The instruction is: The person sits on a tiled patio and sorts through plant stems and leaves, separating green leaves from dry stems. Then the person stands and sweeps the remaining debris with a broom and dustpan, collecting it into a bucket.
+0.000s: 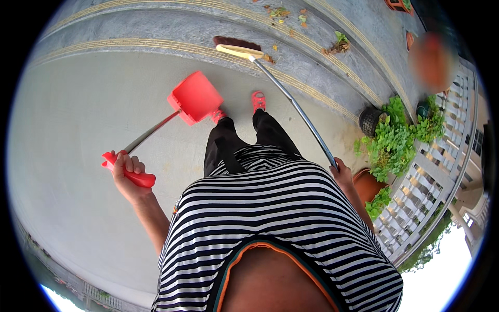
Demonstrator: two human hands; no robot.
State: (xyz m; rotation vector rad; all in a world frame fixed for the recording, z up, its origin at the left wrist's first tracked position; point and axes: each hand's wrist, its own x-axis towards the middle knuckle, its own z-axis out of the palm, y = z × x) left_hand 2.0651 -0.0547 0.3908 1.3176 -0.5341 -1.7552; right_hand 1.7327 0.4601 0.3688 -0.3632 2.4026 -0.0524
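Looked like an outdoor terrace of a home. Had a smooth grey floor [78, 104], steps [156, 26] edged with yellow patterned strips [150, 42], potted greenery [397, 130] by a white balustrade [431, 166] with metal handrail [471, 143]. Opened onto bright sky [442, 278], trees [423, 256] beyond.

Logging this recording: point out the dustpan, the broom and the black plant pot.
Dustpan [196, 99]: head view, inside of the red scoop.
Broom [299, 109]: head view, middle of the metal handle.
Black plant pot [368, 122]: head view, its side.

Left shoe [218, 117] partly hidden by dustpan [197, 97]; round reddish-brown shape [433, 61] blurred.
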